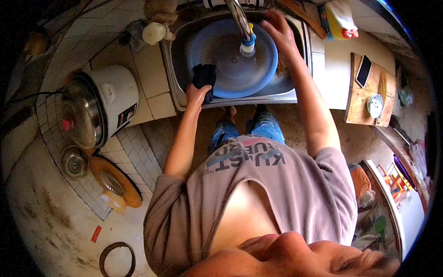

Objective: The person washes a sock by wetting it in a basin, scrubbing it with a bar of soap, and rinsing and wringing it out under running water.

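At the left rim of a blue basin (221, 85), my left hand (199, 94) is closed around a bunched black cloth (204, 76). The basin sits in a metal sink (295, 94) and looks to hold some water. My right hand (278, 31) is raised over the far right part of the sink, beside the basin's edge. Its fingers are spread and slightly blurred, with nothing visible in them. Between the hands, a metal tap (237, 16) with a blue and white nozzle (248, 46) points down over the basin.
A lidded white cooker (115, 94) stands on the left counter, near a round brown-rimmed tray (134, 196). To the right, a wooden board (357, 108) carries a phone (363, 71) and a small bowl (374, 106). A yellow-and-blue bottle (339, 25) stands behind the sink's right corner.
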Motion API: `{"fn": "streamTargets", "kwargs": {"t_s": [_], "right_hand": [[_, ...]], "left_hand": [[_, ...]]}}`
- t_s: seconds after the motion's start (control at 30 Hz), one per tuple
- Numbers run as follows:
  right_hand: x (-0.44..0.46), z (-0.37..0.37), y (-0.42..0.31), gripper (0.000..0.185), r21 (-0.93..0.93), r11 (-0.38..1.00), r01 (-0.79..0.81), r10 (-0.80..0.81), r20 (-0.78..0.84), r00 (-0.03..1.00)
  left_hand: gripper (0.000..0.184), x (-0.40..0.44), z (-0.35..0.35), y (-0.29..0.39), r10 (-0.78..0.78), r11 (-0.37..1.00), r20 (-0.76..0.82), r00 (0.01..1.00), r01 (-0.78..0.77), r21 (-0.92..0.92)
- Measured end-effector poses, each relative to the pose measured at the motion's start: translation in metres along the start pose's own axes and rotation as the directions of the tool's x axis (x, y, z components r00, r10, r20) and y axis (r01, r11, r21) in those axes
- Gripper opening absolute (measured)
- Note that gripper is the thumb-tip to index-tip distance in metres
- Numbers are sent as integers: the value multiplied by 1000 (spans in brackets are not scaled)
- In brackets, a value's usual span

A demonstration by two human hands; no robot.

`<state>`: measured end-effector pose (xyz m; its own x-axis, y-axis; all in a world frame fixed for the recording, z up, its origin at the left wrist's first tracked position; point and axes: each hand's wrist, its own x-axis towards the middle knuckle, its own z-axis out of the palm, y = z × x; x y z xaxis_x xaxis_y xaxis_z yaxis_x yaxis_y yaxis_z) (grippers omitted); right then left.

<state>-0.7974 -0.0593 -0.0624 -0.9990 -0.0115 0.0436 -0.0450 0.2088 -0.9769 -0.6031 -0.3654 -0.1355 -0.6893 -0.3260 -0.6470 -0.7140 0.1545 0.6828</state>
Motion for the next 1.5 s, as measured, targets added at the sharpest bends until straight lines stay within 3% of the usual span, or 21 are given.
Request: {"fn": "streamTargets", "kwargs": {"t_s": [0.07, 0.13, 0.17, 0.33, 0.4, 0.47, 0.53, 0.7, 0.77, 0.83, 0.9, 0.97, 1.0, 1.13, 1.2, 1.23, 1.3, 1.33, 1.4, 1.47, 1.5], "right_hand": [[23, 16, -34, 35, 172, 983, 59, -57, -16, 998], [38, 22, -59, 57, 430, 893, -131, 14, 265, 964], [54, 32, -34, 54, 484, 874, -32, -75, 201, 977], [65, 15, -27, 22, 365, 929, -64, 75, -18, 997], [77, 6, -31, 20, 418, 906, 67, -41, -72, 997], [102, -3, -20, 21, 302, 953, 3, 13, -50, 999], [112, -3, -13, 22, 178, 982, -65, 73, -37, 997], [63, -11, -18, 28, 137, 981, -140, 153, -91, 984], [34, -20, 33, 29, -25, 998, -54, 52, -90, 995], [-8, -19, 71, 29, -57, 990, -131, 134, 55, 989], [-78, -3, 51, 25, 23, 902, -431, 405, 297, 865], [-121, 16, 30, 30, 51, 813, -580, 491, 475, 731], [-136, 30, 13, 38, 103, 779, -618, 476, 545, 690], [-152, 85, -22, 76, 498, 760, -418, 240, 382, 892], [-143, 100, -22, 74, 741, 544, -394, 205, 338, 919], [-139, 105, -21, 74, 744, 550, -380, 195, 328, 924], [-131, 113, -24, 65, 866, 192, -462, 165, 436, 885], [-129, 117, -41, 65, 868, 199, -455, 157, 430, 889], [-122, 121, -79, 56, 802, -81, -592, -97, 585, 805], [-115, 123, -100, 40, 809, -51, -586, -41, 584, 810], [-110, 123, -103, 35, 802, 132, -582, 4, 587, 810]], "left_hand": [[58, -11, 3, 18, -45, 999, 16, 999, 45, -8], [61, -27, 5, 44, -88, 996, 27, 996, 89, -15], [62, -36, 6, 56, -87, 996, 5, 996, 87, -13], [65, -42, 9, 67, -111, 993, -59, 992, 112, 28], [66, -28, 14, 50, -90, 982, -150, 985, 113, 152], [70, -40, 8, 74, -135, 989, -15, 991, 135, 61], [105, -30, 8, 64, -141, 988, 79, 987, 135, 74], [101, -13, 19, 35, -147, 987, 45, 988, 144, 75], [71, -14, 20, 23, 338, 876, -193, 921, -233, 422], [73, -24, 11, 28, 429, 832, -182, 885, -308, 462], [75, -38, 2, 39, 509, 780, -164, 845, -372, 504], [60, -51, -5, 57, 272, 962, 53, 961, -272, 5], [60, -53, -3, 55, 279, 960, 54, 959, -279, 6], [46, -82, 6, 79, 181, 946, 225, 957, -106, -308], [39, -97, 3, 95, 102, 716, 482, 870, 272, -643], [39, -91, -2, 92, 153, 633, 612, 776, 399, -664], [42, -91, -1, 91, 238, 531, 703, 671, 516, -672], [45, -93, 0, 93, 321, 422, 764, 559, 638, -644], [53, -105, -2, 97, 314, 411, 780, 541, 664, -625], [58, -119, -13, 111, 493, 438, 756, 430, 628, -643], [60, -117, -17, 112, 497, 491, 762, 416, 589, -642]]}}
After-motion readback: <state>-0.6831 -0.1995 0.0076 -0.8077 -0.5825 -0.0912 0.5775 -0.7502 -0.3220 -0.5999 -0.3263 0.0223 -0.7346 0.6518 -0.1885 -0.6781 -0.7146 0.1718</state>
